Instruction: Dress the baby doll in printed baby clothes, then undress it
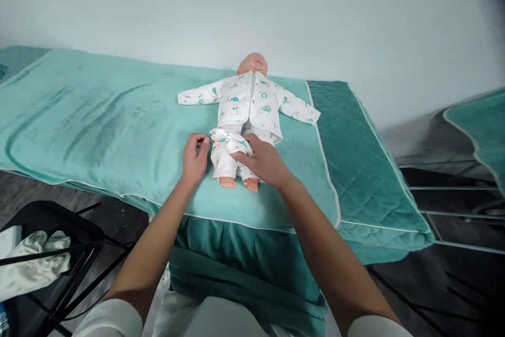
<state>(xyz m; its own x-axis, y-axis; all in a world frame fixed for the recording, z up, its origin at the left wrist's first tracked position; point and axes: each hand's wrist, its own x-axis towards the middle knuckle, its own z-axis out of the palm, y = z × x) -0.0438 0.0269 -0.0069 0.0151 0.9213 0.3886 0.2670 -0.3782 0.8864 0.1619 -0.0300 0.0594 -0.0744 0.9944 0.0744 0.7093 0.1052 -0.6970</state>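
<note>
A baby doll [252,65] lies on its back, wearing a white printed jacket [234,103] with its sleeves spread wide. White printed baby trousers [224,161] are around its lower legs, with the waistband bunched near the knees and both feet showing below. My right hand [266,159] grips the trousers at their right side, thumb on top of the cloth. On the other side my left hand [194,158] is curled, thumb and forefinger together at the waistband's left edge. Whether cloth is between those fingertips I cannot make out.
The doll rests on a light green sheet [118,116] over a darker green quilted cover [355,158]. Behind the bed stands a pale wall [197,6]. At lower left, a black chair [74,221] holds folded printed cloth [37,263]. Metal rails [457,188] are at right.
</note>
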